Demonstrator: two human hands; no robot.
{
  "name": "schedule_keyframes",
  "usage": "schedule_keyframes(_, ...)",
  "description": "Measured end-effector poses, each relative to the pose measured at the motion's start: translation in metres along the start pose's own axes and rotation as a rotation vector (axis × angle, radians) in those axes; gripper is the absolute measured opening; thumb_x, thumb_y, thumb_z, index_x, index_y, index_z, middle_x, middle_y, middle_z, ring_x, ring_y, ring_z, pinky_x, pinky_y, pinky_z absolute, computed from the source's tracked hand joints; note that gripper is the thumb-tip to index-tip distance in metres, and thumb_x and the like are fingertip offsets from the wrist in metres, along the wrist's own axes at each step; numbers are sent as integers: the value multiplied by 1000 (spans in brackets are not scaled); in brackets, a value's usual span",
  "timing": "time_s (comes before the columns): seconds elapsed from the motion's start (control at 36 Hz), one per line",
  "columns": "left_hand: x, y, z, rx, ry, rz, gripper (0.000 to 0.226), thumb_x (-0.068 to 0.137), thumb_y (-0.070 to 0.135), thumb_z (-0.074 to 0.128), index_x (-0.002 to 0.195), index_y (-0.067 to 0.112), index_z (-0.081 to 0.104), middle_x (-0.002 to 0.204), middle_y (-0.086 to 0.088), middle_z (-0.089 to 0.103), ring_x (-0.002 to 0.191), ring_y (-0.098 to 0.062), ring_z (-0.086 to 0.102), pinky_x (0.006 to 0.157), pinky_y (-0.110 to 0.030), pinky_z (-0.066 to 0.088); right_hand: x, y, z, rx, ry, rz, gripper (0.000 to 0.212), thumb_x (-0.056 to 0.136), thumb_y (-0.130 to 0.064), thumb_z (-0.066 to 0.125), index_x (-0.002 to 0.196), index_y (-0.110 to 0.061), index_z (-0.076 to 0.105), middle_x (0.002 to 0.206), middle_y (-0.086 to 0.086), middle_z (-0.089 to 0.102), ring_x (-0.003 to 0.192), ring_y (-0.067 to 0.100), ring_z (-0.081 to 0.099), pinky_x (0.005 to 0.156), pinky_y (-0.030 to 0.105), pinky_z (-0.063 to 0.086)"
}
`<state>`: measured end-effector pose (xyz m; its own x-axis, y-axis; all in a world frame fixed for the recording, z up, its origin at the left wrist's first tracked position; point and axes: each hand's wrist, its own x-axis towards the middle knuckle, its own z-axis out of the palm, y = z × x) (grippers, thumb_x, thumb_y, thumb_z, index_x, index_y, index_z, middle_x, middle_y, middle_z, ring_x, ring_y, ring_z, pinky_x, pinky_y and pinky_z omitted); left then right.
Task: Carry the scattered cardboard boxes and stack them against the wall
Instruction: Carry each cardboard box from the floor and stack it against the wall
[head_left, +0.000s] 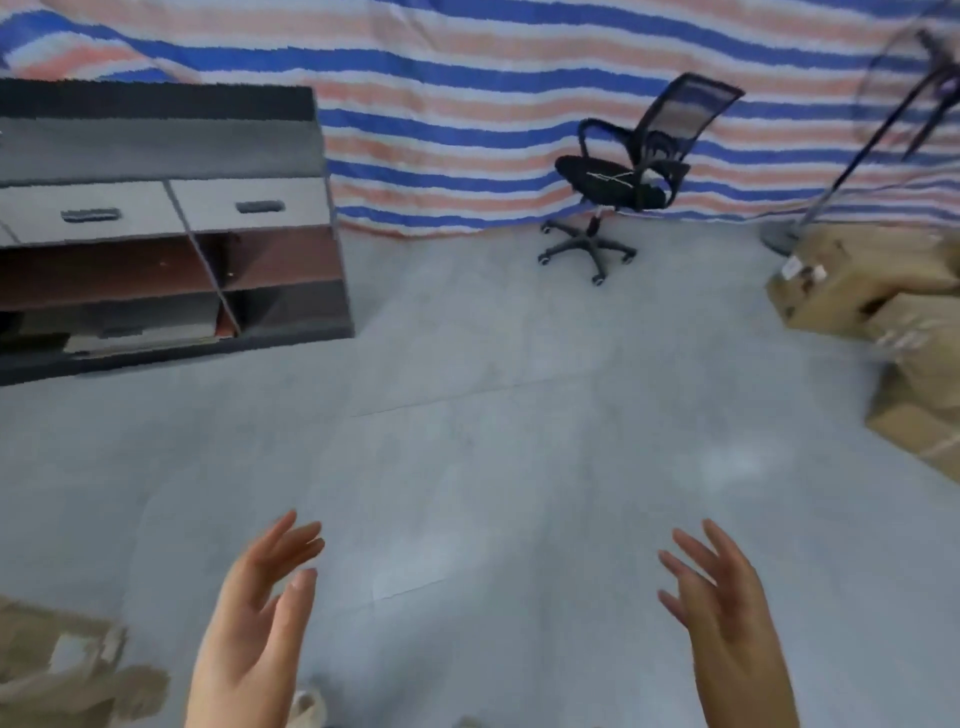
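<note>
**boxguy:** Where's it at? Looks like both the left hand (254, 618) and right hand (727, 613) are out, fingers spread, carrying nothing.

**taped_up:** Yep. Piled cardboard boxes (878, 306) sit far beyond the right hand, jumbled, top one's long axis slanting toward the tarp wall (467, 104). A blurry box (67, 665) is just left of the left hand. I'd guess plenty left.

The white label (791, 268) on the cardboard box (852, 280) is too blurred to read.

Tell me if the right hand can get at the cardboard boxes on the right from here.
Probably not yet: the right hand is open over bare floor, and the cardboard boxes lie well ahead. Nothing blocks the way.
</note>
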<state>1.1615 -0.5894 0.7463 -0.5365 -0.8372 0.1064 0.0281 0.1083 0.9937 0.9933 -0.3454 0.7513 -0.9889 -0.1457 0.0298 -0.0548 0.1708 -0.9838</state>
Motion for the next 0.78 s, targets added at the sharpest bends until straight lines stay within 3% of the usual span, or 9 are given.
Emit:
schedule_keyframes(0.06, 6, 0, 34, -8, -75, -14, 34, 83, 23, 53, 112, 40, 61, 108, 13, 70, 102, -9, 66, 90, -39, 48, 1, 8, -29, 0, 92, 36, 42, 75, -32, 51, 116, -39, 52, 113, -18, 66, 102, 2, 64, 82, 26, 52)
schedule_keyframes(0.19, 15, 1, 114, 30, -320, -31, 28, 88, 23, 60, 115, 30, 56, 108, 14, 69, 102, -12, 65, 89, -36, 50, 2, 26, -85, 10, 291, 121, 38, 84, -24, 47, 117, -41, 49, 117, -15, 62, 99, -1, 64, 78, 19, 52)
schedule_keyframes(0.28, 24, 6, 159, 69, -438, -21, 36, 80, 24, 48, 115, 29, 56, 107, 6, 70, 101, -7, 66, 89, -38, 49, 9, 34, -108, 10, 391, 162, 41, 92, -4, 44, 116, -38, 50, 116, -11, 62, 95, -3, 65, 76, 17, 52)
schedule_keyframes(0.39, 42, 8, 224, 53, -558, 12, 26, 88, 23, 56, 113, 28, 57, 113, -4, 67, 99, -7, 66, 89, -37, 49, 34, 43, -134, 7, 490, 201, 43, 93, 1, 43, 118, -32, 49, 116, -7, 61, 91, -6, 65, 74, 16, 52)
schedule_keyframes(0.44, 52, 7, 258, 25, -604, 19, 23, 91, 23, 58, 113, 30, 57, 112, -4, 67, 100, -7, 66, 89, -35, 49, 54, 47, -146, 15, 535, 210, 42, 93, 2, 43, 118, -31, 48, 116, -7, 61, 90, -6, 65, 74, 16, 51)
schedule_keyframes(0.56, 76, 11, 333, 13, -697, 27, 24, 91, 23, 57, 114, 30, 59, 109, 11, 69, 102, -6, 65, 89, -33, 49, 105, 50, -169, 23, 621, 195, 40, 93, -3, 43, 117, -35, 48, 115, -11, 61, 91, -5, 65, 75, 16, 51)
schedule_keyframes(0.67, 104, 24, 410, -1, -766, 66, 34, 85, 18, 45, 114, 27, 60, 110, 11, 68, 101, -6, 65, 88, -33, 49, 163, 46, -196, 21, 695, 162, 41, 80, -26, 46, 121, -32, 49, 113, -14, 61, 92, -5, 65, 74, 15, 52)
schedule_keyframes(0.78, 127, 30, 484, 11, -847, 98, 33, 87, 14, 46, 114, 28, 59, 110, 13, 68, 101, -6, 65, 88, -29, 49, 213, 52, -220, 15, 761, 150, 36, 91, -10, 43, 120, -32, 48, 114, -12, 61, 94, -3, 65, 78, 17, 52)
